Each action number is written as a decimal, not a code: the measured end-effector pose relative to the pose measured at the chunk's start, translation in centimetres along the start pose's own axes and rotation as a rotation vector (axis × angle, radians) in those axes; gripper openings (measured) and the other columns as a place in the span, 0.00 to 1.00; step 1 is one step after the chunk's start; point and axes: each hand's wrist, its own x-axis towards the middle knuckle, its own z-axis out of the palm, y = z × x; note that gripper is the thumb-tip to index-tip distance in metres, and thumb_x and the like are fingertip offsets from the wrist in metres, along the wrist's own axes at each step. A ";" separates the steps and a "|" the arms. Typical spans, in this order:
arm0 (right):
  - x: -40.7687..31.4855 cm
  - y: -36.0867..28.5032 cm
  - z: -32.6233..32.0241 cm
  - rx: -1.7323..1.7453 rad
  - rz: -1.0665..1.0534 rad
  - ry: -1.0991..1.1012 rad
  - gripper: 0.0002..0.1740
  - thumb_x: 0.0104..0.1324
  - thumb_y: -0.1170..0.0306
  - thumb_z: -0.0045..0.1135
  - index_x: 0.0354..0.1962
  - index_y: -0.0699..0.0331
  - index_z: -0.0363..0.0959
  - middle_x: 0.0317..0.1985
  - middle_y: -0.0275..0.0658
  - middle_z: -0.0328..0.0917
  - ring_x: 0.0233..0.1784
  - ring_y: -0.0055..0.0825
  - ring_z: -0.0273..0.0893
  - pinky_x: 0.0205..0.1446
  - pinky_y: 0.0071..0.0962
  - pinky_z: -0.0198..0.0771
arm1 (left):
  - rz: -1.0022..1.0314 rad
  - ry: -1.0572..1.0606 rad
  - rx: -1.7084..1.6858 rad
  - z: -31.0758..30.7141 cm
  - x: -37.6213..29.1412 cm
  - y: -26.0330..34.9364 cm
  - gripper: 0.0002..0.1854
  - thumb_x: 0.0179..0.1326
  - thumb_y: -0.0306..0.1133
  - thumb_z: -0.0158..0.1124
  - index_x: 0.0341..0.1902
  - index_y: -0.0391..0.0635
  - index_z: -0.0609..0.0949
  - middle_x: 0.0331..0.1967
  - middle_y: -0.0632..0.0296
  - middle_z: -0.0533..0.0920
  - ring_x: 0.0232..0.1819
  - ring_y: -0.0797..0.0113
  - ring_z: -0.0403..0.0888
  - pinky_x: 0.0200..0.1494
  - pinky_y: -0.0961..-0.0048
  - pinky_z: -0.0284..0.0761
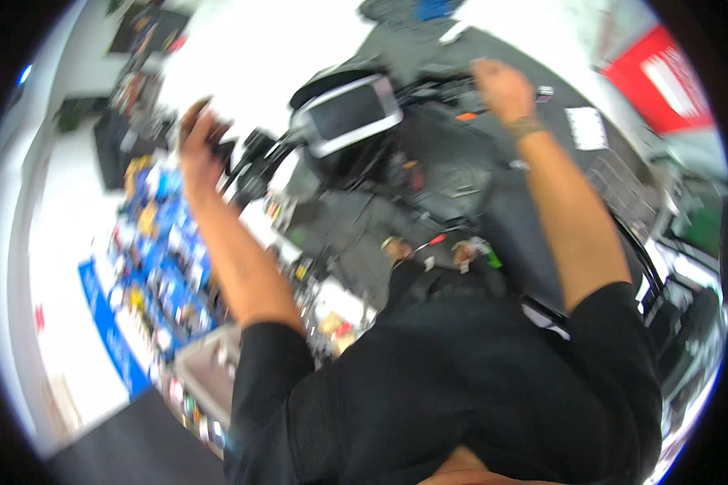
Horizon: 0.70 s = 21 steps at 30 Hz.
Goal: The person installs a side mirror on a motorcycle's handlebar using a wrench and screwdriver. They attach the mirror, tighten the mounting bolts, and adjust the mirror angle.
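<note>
Before me stands a scooter or motorcycle with a pale-framed display between its handlebars. My left hand is raised beside the outer end of the left handlebar, its fingers partly spread. Blur hides whether it touches the dark lever or grip there. At the outer end of the right handlebar is my right hand, fingers curled around the grip, which they mostly cover. The black seat runs back along my right side.
Near my feet on the dark mat lies a red-handled screwdriver. Blue trays with many small parts and a grey bin line my left. A white sheet and a red panel are at the right.
</note>
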 end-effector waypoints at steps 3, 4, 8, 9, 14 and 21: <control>-1.1 -0.5 -1.6 -0.130 -0.137 0.136 0.13 0.75 0.60 0.51 0.41 0.52 0.84 0.44 0.44 0.89 0.46 0.48 0.88 0.48 0.50 0.84 | -0.057 0.423 0.673 0.9 0.8 -1.9 0.21 0.71 0.38 0.73 0.62 0.43 0.83 0.38 0.60 0.82 0.40 0.64 0.80 0.51 0.55 0.80; -0.9 -1.1 -2.0 -0.104 -0.030 0.008 0.14 0.74 0.60 0.51 0.38 0.53 0.86 0.41 0.44 0.89 0.43 0.48 0.89 0.47 0.51 0.84 | 0.007 0.406 0.685 1.6 0.9 -2.3 0.20 0.71 0.38 0.73 0.60 0.42 0.82 0.36 0.60 0.81 0.39 0.64 0.79 0.48 0.56 0.79; -1.0 -3.1 -2.3 0.328 0.275 0.109 0.23 0.68 0.51 0.52 0.31 0.56 0.88 0.34 0.48 0.89 0.42 0.52 0.88 0.55 0.52 0.81 | 0.115 0.481 0.660 4.1 -0.3 -0.5 0.17 0.71 0.38 0.73 0.54 0.40 0.81 0.31 0.59 0.79 0.32 0.64 0.74 0.39 0.58 0.74; -1.0 -2.8 -1.9 0.303 0.293 0.133 0.23 0.69 0.52 0.53 0.32 0.58 0.89 0.33 0.48 0.89 0.40 0.52 0.87 0.60 0.50 0.78 | 0.097 0.513 0.616 4.6 -1.1 0.0 0.17 0.71 0.38 0.73 0.53 0.39 0.80 0.30 0.58 0.79 0.30 0.64 0.73 0.36 0.59 0.73; 0.3 -1.4 0.5 0.311 0.258 0.255 0.22 0.70 0.54 0.54 0.28 0.61 0.88 0.29 0.48 0.88 0.37 0.49 0.86 0.59 0.46 0.75 | 0.116 0.256 0.120 3.6 -10.8 1.0 0.15 0.72 0.36 0.71 0.42 0.38 0.77 0.24 0.60 0.74 0.24 0.67 0.68 0.25 0.64 0.66; 1.6 -1.1 1.3 0.257 0.230 0.260 0.22 0.70 0.54 0.53 0.28 0.59 0.88 0.29 0.46 0.88 0.38 0.47 0.86 0.59 0.44 0.72 | 0.099 0.233 0.231 6.6 -15.3 -0.5 0.14 0.75 0.40 0.68 0.44 0.40 0.79 0.32 0.57 0.78 0.33 0.66 0.75 0.36 0.63 0.70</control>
